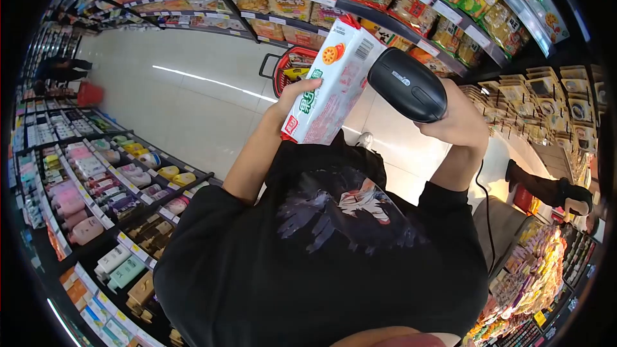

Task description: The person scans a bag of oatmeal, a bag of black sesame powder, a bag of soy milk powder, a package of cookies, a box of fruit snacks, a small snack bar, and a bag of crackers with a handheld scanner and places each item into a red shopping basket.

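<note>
My left hand [299, 95] is closed around the lower left edge of a long packet of biscuits [344, 80]. The packet is white with red ends, green lettering and a round orange biscuit picture, and it is held tilted. Near its upper right corner a barcode faces up. My right hand [459, 115] grips a black handheld barcode scanner [408, 85] whose front end points at the packet, close to that barcode. Most of the right hand's fingers are hidden behind the scanner.
A red shopping basket [280, 77] with goods in it stands on the floor beyond the packet. Snack shelves [385, 16] run along the front, toiletry shelves [96, 193] on the left. A black cable [489, 218] hangs at the right. Another person [546, 189] is at the far right.
</note>
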`<action>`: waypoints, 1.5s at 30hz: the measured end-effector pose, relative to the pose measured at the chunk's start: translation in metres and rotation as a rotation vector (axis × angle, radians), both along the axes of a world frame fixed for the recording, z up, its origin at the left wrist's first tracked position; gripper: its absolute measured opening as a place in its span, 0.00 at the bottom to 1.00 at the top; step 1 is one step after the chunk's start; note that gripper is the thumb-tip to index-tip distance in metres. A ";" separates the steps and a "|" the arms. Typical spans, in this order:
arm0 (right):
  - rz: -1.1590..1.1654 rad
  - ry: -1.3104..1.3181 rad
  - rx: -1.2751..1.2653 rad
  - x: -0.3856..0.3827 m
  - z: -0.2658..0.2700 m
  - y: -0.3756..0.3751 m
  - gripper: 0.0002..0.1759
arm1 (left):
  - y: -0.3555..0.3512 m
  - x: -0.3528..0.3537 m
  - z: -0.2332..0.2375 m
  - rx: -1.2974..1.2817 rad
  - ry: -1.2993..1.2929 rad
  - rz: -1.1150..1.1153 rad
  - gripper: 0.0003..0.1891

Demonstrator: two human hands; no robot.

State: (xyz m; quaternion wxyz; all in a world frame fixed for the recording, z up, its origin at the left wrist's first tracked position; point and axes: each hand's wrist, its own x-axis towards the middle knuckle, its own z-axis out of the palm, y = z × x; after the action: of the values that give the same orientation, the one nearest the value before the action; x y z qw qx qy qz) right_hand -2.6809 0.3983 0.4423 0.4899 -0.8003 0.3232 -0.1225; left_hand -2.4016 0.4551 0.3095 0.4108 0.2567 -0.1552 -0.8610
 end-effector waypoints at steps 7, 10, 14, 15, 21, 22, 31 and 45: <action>-0.111 -0.043 0.089 0.064 0.002 0.012 0.22 | 0.011 0.054 0.006 0.035 -0.012 -0.032 0.34; -0.137 -0.056 0.059 0.078 0.008 0.018 0.20 | 0.007 0.068 -0.002 0.015 0.029 -0.053 0.34; -0.102 0.038 0.195 0.079 0.009 0.013 0.19 | 0.004 0.077 -0.003 0.000 0.024 -0.065 0.34; -0.093 0.060 0.159 0.080 0.009 0.013 0.19 | 0.004 0.077 -0.003 -0.004 0.036 -0.053 0.34; -0.192 -0.057 0.108 0.086 -0.001 0.013 0.18 | 0.000 0.080 -0.002 0.026 0.150 -0.078 0.35; -0.294 -0.126 0.102 0.088 -0.003 0.012 0.18 | -0.004 0.079 -0.009 0.031 0.153 -0.083 0.35; -1.074 -0.300 0.360 0.088 -0.182 -0.054 0.18 | -0.046 0.050 -0.047 -1.168 -1.750 -0.019 0.43; -0.721 -0.199 1.283 0.101 -0.312 -0.012 0.21 | -0.022 0.063 -0.126 -1.061 -1.581 -0.564 0.36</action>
State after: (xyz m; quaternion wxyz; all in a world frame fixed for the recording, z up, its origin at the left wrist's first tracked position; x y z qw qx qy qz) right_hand -2.5798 0.3867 0.1307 0.8176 -0.1865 0.5278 -0.1349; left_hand -2.3384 0.4329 0.1838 0.0311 0.4934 -0.8052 -0.3274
